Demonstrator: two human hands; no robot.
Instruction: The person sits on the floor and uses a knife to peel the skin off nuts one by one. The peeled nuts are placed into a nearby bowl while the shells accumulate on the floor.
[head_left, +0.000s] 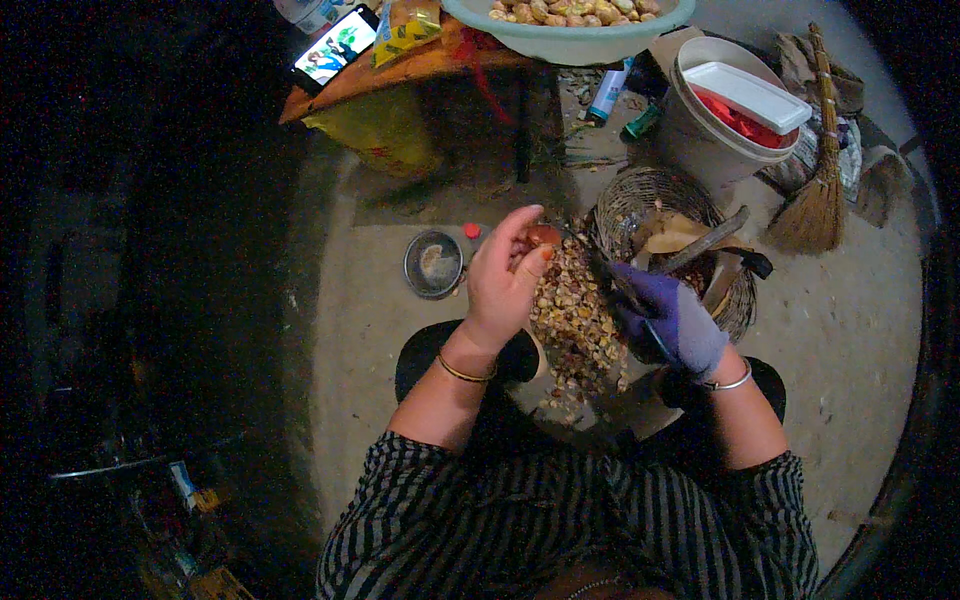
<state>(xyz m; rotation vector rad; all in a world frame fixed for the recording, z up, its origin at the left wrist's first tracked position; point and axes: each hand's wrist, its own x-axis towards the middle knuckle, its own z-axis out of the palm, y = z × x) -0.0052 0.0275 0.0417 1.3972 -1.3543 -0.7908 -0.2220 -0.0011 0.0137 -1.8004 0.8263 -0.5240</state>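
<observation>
Before my chest, my bare left hand (506, 274) holds a small reddish-brown nut-like piece (544, 236) between thumb and fingers. My right hand (671, 315), in a purple and grey glove, is closed around the handle of a dark tool, seemingly a blade; its exact kind cannot be told. The tool's dark end reaches up and left towards the held piece. Below and between both hands lies a heap of broken shells and husks (574, 322) on the floor, between my feet. A wicker basket (652, 187) stands just beyond my right hand, with a wooden-handled tool (705, 240) in it.
Left of the heap are a metal bowl (409, 266) and a red cap (472, 230). A wooden table (405, 69) ahead bears a phone (335, 49), a yellow packet (405, 30) and a basin (570, 45) of round nut-like pieces. A white bucket (697, 142) and a straw broom (814, 206) stand at the right.
</observation>
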